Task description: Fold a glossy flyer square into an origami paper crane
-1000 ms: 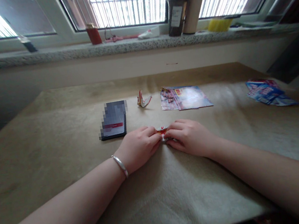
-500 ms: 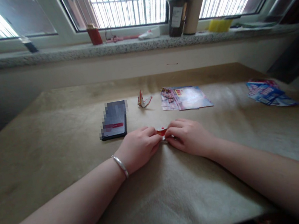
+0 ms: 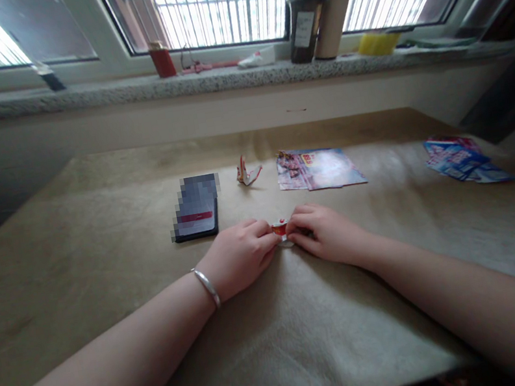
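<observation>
Head view: a small paper (image 3: 280, 229) pinched between two hands.
The left hand (image 3: 242, 253) and right hand (image 3: 327, 234) hold it in narrowed fingers before a folded piece (image 3: 245, 175), seemingly done; the paper looks partly folded, and flat sheets (image 3: 330, 168) beyond appear unworked.

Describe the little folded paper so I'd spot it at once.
On the tan table, look between the phone and the pinkish printed sheets. The small folded paper there shows red edging and juts upward, while those neighbours lie flat.
</observation>
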Demonstrator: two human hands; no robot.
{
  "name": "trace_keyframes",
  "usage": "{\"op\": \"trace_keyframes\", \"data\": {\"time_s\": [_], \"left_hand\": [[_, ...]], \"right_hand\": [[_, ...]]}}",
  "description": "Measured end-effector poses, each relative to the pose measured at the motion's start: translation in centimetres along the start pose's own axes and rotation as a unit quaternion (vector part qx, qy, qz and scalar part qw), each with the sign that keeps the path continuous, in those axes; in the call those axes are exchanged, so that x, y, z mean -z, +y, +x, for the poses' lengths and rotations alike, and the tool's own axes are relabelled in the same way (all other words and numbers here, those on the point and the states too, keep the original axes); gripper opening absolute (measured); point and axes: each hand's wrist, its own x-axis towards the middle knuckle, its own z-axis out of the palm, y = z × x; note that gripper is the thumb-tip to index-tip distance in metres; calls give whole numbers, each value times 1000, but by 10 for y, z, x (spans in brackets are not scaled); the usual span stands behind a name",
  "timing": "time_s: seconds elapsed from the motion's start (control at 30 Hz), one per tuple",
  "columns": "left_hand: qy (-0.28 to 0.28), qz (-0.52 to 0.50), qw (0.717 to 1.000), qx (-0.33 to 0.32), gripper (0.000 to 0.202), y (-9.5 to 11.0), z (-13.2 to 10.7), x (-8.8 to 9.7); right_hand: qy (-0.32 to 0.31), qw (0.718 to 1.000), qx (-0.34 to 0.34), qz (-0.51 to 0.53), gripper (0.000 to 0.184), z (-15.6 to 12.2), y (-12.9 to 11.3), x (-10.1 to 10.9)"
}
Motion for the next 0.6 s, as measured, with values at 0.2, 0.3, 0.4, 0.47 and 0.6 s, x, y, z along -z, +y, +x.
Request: {"op": "trace_keyframes", "data": {"time_s": [0.2,0.3,0.4,0.47,0.6], "left_hand": [[-5,7,1000,-28,19,0,-1,3],[-5,23,999,-41,17,0,-2,4],[-9,42,998,-47,15,1,-2,4],[-15,50,997,-51,15,1,-2,3],[-23,55,997,-56,19,0,-3,2]], "right_hand": [[-1,999,-52,-7,12,-1,-1,2],[-1,998,-63,-11,13,-1,-1,2],[3,997,-74,-4,13,0,1,0],[4,997,-75,0,13,0,2,-1],[8,997,-71,7,12,0,4,-1]]}}
